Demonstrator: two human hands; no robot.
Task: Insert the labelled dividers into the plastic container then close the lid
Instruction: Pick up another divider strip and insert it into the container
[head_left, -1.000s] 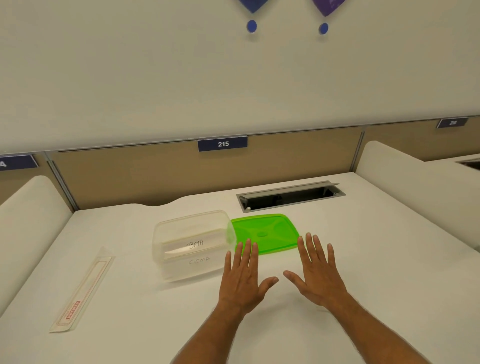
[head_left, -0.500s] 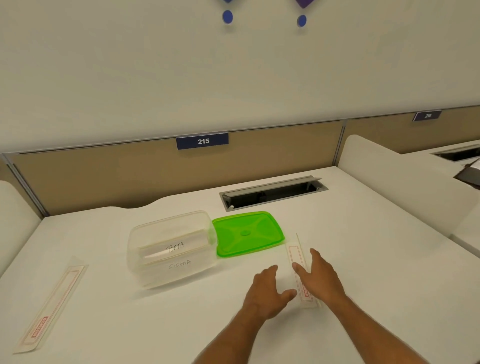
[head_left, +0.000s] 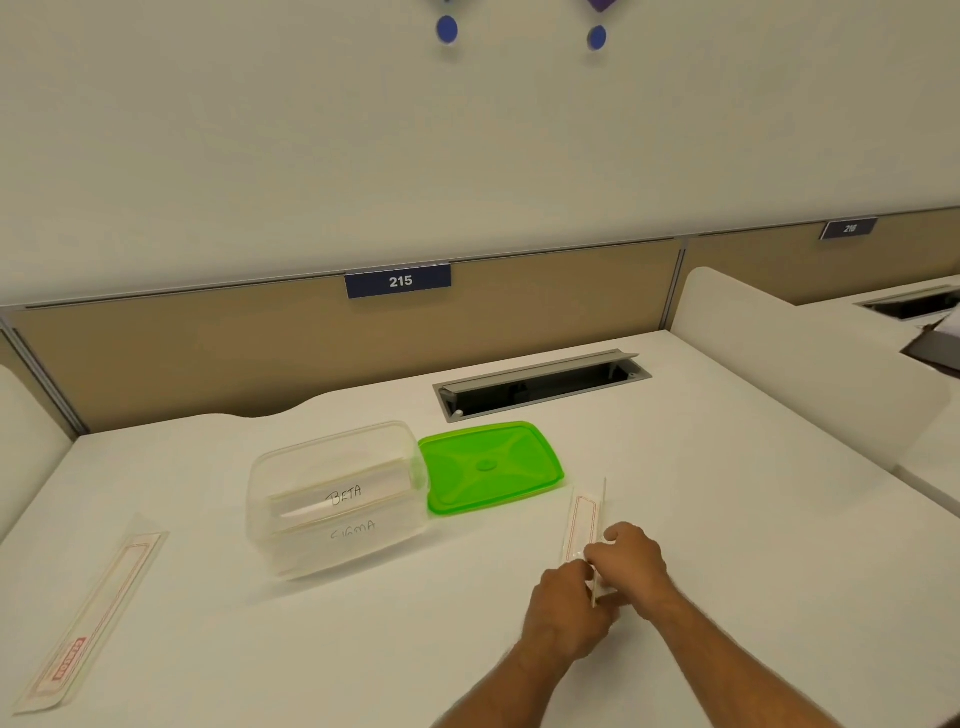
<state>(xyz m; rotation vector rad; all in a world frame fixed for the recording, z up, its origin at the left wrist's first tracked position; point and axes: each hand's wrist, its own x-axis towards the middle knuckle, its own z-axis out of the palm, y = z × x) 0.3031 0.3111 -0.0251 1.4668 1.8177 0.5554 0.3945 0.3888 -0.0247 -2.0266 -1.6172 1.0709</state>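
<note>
I see two dividers (head_left: 345, 501) in container (head_left: 337, 499); both hands, left hand (head_left: 563, 613), right hand (head_left: 631, 564), pinch third divider (head_left: 584, 525); fourth (head_left: 88, 623) on desk, lid (head_left: 488, 465) off.

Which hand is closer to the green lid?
The right hand, though narrowly. It sits below and right of the green lid, gripping a divider strip. The left hand grips the same strip lower down, further from the lid.
</note>
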